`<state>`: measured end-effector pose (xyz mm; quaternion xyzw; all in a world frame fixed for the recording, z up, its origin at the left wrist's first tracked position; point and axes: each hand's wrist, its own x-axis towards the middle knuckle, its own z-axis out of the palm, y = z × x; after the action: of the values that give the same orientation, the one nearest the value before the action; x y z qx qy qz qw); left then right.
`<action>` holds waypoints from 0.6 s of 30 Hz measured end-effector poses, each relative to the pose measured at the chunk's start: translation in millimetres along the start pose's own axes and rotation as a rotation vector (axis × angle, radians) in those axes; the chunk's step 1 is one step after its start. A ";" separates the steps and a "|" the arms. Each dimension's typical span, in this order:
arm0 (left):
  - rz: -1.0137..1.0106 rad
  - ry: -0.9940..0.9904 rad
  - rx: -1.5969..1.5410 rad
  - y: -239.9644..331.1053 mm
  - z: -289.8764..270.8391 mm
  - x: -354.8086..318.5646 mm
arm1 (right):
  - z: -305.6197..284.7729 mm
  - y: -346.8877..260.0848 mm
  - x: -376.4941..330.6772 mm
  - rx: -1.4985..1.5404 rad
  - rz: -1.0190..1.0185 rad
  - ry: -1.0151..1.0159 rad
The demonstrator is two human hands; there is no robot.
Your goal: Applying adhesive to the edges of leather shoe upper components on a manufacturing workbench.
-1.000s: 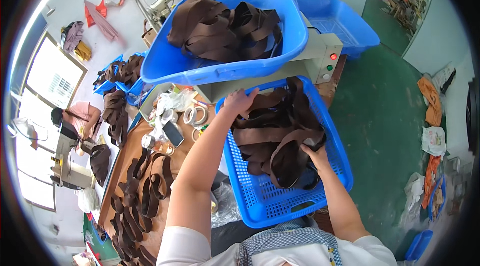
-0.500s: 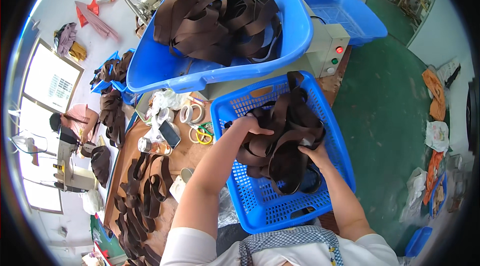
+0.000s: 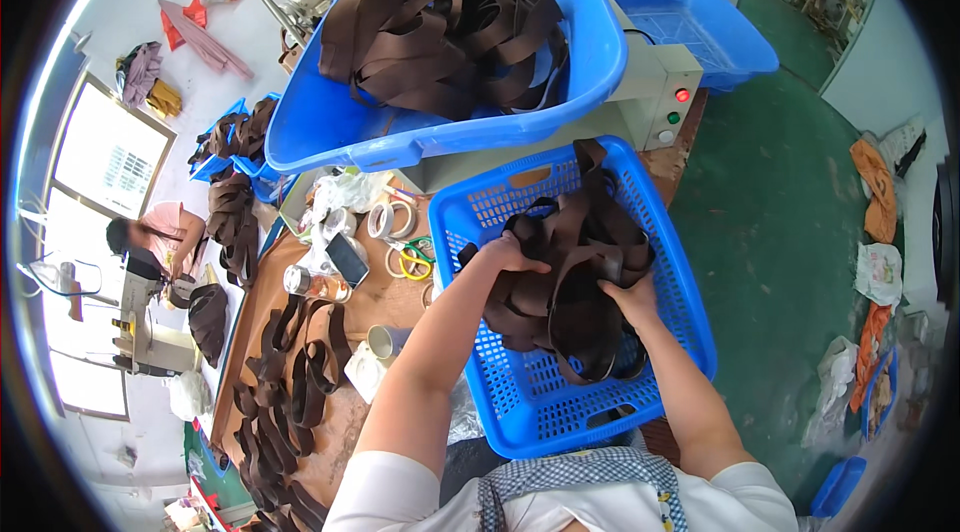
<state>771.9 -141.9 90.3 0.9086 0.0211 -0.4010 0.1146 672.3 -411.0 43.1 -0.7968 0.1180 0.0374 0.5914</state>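
A bundle of dark brown fabric straps (image 3: 585, 317) lies loosely looped in a blue perforated basket (image 3: 530, 402) in front of me. My left hand (image 3: 512, 254) grips the bundle's left side, fingers curled in among the loops. On the opposite side my right hand (image 3: 632, 300) holds it, thumb on top and the other fingers hidden beneath. One strap end reaches up over the basket's far rim.
A larger blue tub (image 3: 340, 154) of brown straps stands beyond the basket, beside a box with lit buttons (image 3: 668, 97). On the table at left are scissors (image 3: 412, 260), tape rolls (image 3: 392, 220), a phone (image 3: 347, 260), a cup (image 3: 385, 340) and more straps (image 3: 310, 372). Another person (image 3: 175, 232) sits far left.
The bundle has shifted slightly away from me within the basket, and the loops at its near end have dropped or folded in. Both hands keep their hold; the view has moved a little.
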 end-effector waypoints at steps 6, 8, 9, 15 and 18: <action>0.019 0.002 -0.076 -10.8 -7.0 8.4 | 7.3 8.5 -4.9 -0.413 0.092 0.116; 0.017 0.022 -0.071 -12.5 -4.6 5.9 | 7.0 2.2 -5.1 -0.502 0.142 0.124; 0.022 0.058 -0.115 -12.8 -4.8 1.4 | 4.2 -2.2 -2.1 -0.482 0.190 0.048; -0.003 0.191 -0.309 -6.3 -14.2 -46.6 | -0.1 24.2 4.9 -0.427 0.137 -0.008; -0.012 0.248 -0.504 7.2 -35.7 -110.7 | 3.8 43.7 9.3 -0.398 0.062 0.002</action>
<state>723.7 -134.9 196.1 0.8933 0.1394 -0.2697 0.3313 671.4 -420.6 -0.7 -0.8941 0.1334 0.0777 0.4205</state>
